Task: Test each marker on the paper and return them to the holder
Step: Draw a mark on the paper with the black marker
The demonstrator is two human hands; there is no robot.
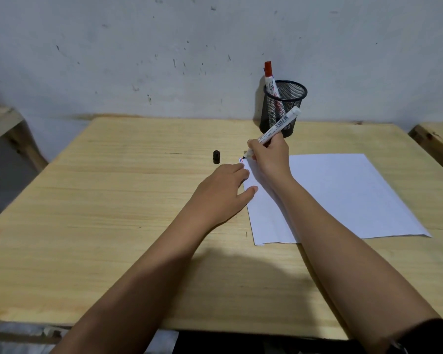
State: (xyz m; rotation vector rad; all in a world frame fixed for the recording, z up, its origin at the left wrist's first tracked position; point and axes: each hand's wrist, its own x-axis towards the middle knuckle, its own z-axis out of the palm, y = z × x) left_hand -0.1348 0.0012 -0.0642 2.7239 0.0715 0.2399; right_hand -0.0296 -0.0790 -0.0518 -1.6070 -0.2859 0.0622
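My right hand (270,157) grips a white uncapped black marker (279,125), its tip touching the far left corner of the white paper (343,195), where small red and blue marks show. My left hand (225,192) lies flat, fingers spread, pressing the paper's left edge. The marker's black cap (216,157) stands on the table left of the paper. A black mesh holder (283,108) stands behind my right hand near the wall, with a red-capped marker (270,77) sticking out of it.
The wooden table (113,213) ends at a grey scuffed wall behind the holder. Another wooden surface (440,139) lies at the right edge, and a wooden frame (8,129) at the left.
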